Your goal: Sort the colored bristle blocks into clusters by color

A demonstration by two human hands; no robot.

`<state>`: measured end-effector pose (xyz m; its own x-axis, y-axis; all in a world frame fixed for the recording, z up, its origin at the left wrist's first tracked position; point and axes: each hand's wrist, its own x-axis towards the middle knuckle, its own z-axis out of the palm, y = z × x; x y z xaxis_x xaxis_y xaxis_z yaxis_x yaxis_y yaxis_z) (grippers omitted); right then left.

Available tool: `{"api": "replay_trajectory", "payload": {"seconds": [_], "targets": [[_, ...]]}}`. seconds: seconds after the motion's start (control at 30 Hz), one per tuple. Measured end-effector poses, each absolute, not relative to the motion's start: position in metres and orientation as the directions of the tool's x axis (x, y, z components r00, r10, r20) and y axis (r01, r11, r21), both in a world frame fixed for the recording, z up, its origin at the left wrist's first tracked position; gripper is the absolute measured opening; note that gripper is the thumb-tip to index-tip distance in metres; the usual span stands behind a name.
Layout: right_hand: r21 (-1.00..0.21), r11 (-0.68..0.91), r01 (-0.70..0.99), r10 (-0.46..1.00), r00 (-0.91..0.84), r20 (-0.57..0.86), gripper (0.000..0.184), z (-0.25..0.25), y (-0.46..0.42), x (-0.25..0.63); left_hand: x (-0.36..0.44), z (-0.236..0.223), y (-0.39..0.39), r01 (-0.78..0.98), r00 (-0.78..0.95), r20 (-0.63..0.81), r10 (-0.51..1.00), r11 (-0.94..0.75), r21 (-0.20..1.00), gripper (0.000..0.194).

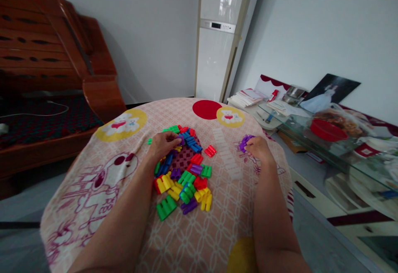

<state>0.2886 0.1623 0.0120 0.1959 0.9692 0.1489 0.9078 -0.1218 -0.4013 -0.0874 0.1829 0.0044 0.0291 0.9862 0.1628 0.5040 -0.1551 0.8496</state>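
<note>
My left hand (164,143) is over the far left side of a loose pile of plastic building blocks, thumb and fingers pinched on a purple block (181,140). To the right, away from the pile, my right hand (258,147) is closed on a cluster of purple blocks (245,142) low over the cloth. Blue blocks (192,141) lie right beside my left fingers. Nearer me are a green block (166,207), yellow blocks (206,201) and a purple block (189,206). One red block (210,151) rests apart, between the hands.
A patterned pink tablecloth (230,206) covers the round table. At right stands a glass-topped cabinet (326,148) with papers (247,97), a red bowl (328,130) and a photo (331,92). A wooden bench (99,94) is at left, a tall white air conditioner (214,61) behind.
</note>
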Motion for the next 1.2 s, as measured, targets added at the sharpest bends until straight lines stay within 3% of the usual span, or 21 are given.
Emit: {"api": "replay_trajectory", "payload": {"seconds": [0.1, 0.23, 0.37, 0.53, 0.67, 0.8, 1.0, 1.2], "targets": [[-0.334, -0.13, 0.933, 0.972, 0.187, 0.145, 0.015, 0.014, 0.162, 0.294, -0.087, 0.005, 0.183, 0.507, 0.029, 0.165, 0.986, -0.156, 0.848, 0.027], [-0.236, -0.125, 0.964, 0.943, 0.19, 0.274, 0.017, 0.013, 0.164, 0.289, -0.088, 0.003, 0.184, 0.516, 0.021, 0.164, 0.986, -0.152, 0.843, 0.028], [-0.189, -0.13, 0.973, 0.931, 0.185, 0.316, 0.019, 0.009, 0.167, 0.28, -0.088, 0.002, 0.185, 0.522, 0.02, 0.169, 0.985, -0.154, 0.839, 0.025], [-0.183, -0.211, 0.96, 0.903, 0.263, 0.339, 0.016, 0.007, 0.168, 0.279, -0.089, 0.002, 0.185, 0.511, 0.024, 0.165, 0.986, -0.154, 0.846, 0.025], [-0.264, -0.222, 0.939, 0.874, 0.312, 0.374, 0.017, 0.015, 0.169, 0.273, -0.088, 0.0, 0.184, 0.443, 0.054, 0.156, 0.986, -0.164, 0.882, 0.032], [-0.373, -0.046, 0.927, 0.894, 0.204, 0.399, 0.018, 0.027, 0.169, 0.242, -0.086, 0.003, 0.184, 0.35, 0.14, 0.146, 0.979, -0.187, 0.918, 0.035], [-0.543, 0.374, 0.752, 0.914, -0.201, 0.351, 0.018, 0.031, 0.157, 0.162, -0.078, 0.013, 0.181, 0.318, 0.301, 0.134, 0.944, -0.232, 0.919, 0.034], [-0.604, 0.532, 0.593, 0.847, -0.368, 0.384, 0.015, 0.018, 0.148, 0.125, -0.069, 0.014, 0.178, 0.399, 0.42, 0.191, 0.887, -0.37, 0.839, 0.029]]}}
